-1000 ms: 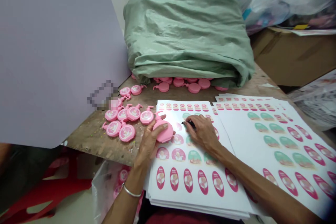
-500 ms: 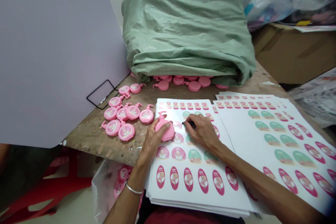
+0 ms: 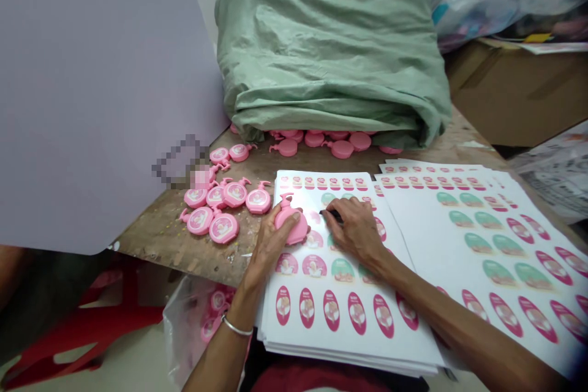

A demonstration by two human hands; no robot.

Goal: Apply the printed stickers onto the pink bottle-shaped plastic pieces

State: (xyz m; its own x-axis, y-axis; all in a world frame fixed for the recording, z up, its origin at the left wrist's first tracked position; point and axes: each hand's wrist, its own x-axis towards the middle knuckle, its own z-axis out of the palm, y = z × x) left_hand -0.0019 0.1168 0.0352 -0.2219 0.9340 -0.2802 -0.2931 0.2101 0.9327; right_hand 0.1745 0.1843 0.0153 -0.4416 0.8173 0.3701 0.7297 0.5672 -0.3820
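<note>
My left hand [image 3: 271, 239] is closed round a pink toy pump bottle [image 3: 292, 224], its plain face up and its nozzle pointing away from me. The bottle hovers at or rests on the left side of a sticker sheet [image 3: 353, 340]; I cannot tell which. Between the fingers of my right hand [image 3: 356, 226] is a slim black pointed tool [image 3: 331, 215], mostly hidden. Its tip reaches a pale pink round sticker [image 3: 314, 217] just right of the bottle. Several pink pump bottles with labels [image 3: 223, 228] lie to the left.
A second stack of sticker sheets [image 3: 427, 239] lies at the right. Behind, a large green cloth sack [image 3: 331, 43] sits with unlabelled pink bottles [image 3: 342, 149] spilling from under it. A grey panel [image 3: 101, 92] stands at left. Below the table edge hangs a clear bag [image 3: 177, 324].
The view has shifted very slightly. Both hands, the bottle and the black tool stay in nearly the same places on the sheet.
</note>
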